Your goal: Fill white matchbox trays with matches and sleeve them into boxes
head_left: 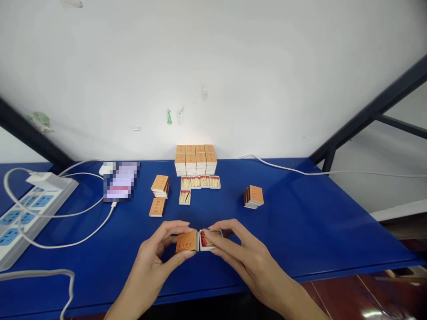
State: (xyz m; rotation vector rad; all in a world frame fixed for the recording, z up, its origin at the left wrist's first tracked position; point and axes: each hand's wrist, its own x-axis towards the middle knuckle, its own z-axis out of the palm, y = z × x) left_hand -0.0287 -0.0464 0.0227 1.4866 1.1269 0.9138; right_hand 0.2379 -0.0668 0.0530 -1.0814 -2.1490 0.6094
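Between thumb and fingers, my left hand [156, 253] grips an orange matchbox sleeve [187, 241] with red lettering. My right hand [247, 251] holds a white matchbox tray [211, 247] full of red-headed matches, its thumb lying over them. Tray and sleeve are end to end, the tray's edge right by the sleeve's opening; whether they touch is hard to tell. Beyond my hands, one filled tray [184, 197] lies alone, with a row of filled trays [200, 182] behind it. To the left sit a small stack of matchboxes [160, 186] and a single matchbox [157, 207].
Stacked matchboxes [195, 160] form a block against the wall. Another small stack [254, 196] stands at the right. On the left are a phone [120, 181], a power strip [33, 218] and loose white cables [66, 216]. The blue tabletop [320, 222] ends just before me.
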